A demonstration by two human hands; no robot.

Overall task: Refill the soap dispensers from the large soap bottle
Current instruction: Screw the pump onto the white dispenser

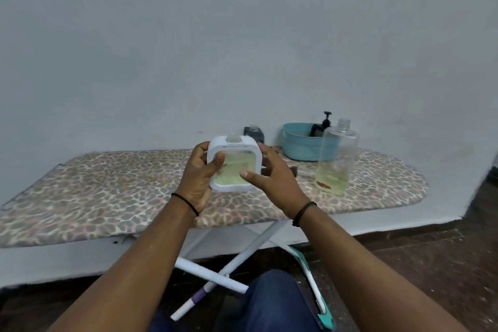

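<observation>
Fingers [215, 162] of left hand [198, 172] curled round white dispenser [233, 163], right hand [269, 174] pinching its other edge, lifted left of the uncapped soap bottle [335, 159]; likely checking fill, next needing its pump refitted.

Two hands are seen: a left hand [198, 174] and a right hand [272, 178]. One white dispenser [234, 164] is gripped between their fingers. One dark dispenser [254, 133] is counted just beyond the fingertips. One large clear bottle [336, 159], uncapped, is counted to the right of the right hand's fingers. One blue basket [301, 147] is counted behind it, with one black pump [324, 122] inside. One wristband is worn on each wrist, two in all.
</observation>
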